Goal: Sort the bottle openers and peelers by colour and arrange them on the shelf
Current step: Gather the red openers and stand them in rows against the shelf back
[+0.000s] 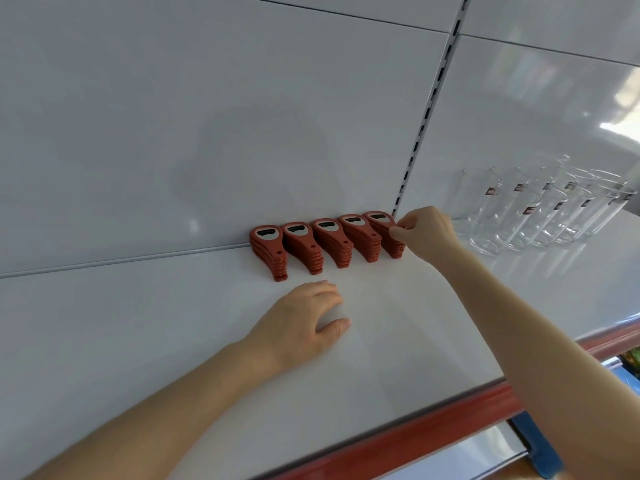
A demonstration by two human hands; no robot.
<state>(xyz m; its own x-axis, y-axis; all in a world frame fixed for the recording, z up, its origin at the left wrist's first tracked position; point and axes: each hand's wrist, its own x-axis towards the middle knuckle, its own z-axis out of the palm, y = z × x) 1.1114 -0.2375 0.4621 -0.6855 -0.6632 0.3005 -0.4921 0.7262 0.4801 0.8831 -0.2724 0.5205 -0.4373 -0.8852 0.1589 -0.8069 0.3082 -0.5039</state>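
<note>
Several stacks of red bottle openers [301, 245] with steel heads stand in a row against the back panel of the white shelf [138, 323]. My right hand [424, 233] reaches to the rightmost stack [382, 226], and its fingertips pinch the side of that stack. My left hand [304, 325] lies palm down on the shelf in front of the row, fingers relaxed, holding nothing. No peelers are in view.
Several clear drinking glasses [540, 209] stand on the shelf at the right, beyond a slotted upright [426, 116]. A red strip [433, 420] runs along the shelf's front edge. A blue object [540, 452] shows below it at the lower right.
</note>
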